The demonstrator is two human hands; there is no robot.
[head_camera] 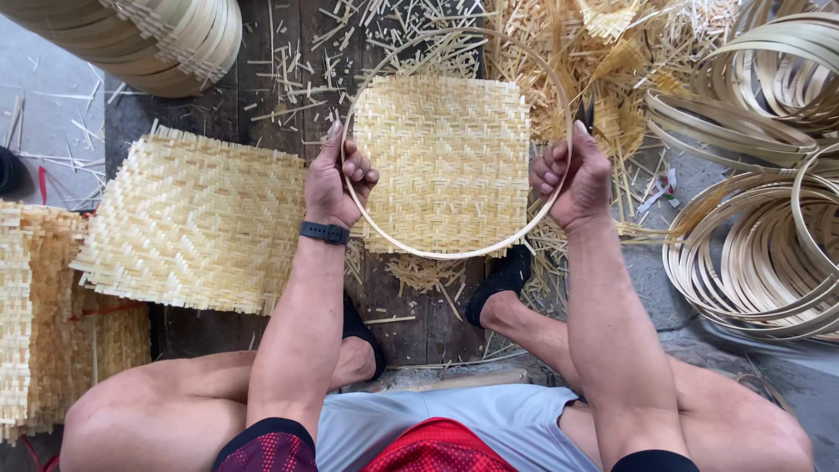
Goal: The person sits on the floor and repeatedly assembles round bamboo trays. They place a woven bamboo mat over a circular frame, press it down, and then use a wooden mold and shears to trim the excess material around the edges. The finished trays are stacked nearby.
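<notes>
A thin round bamboo hoop (454, 253) is held level over a square woven bamboo mat (450, 162) that lies on dark wooden boards. My left hand (336, 179) grips the hoop's left side, thumb pointing up. My right hand (572, 175) grips its right side. The mat shows through the ring, with its corners reaching past the rim. A black band sits on my left wrist.
A stack of woven mats (192, 218) lies to the left, with more mats (35, 315) at the far left. Piles of bamboo hoops (760, 253) fill the right side. Stacked rims (166, 44) sit top left. Bamboo scraps (612, 61) litter the floor. My feet rest below the mat.
</notes>
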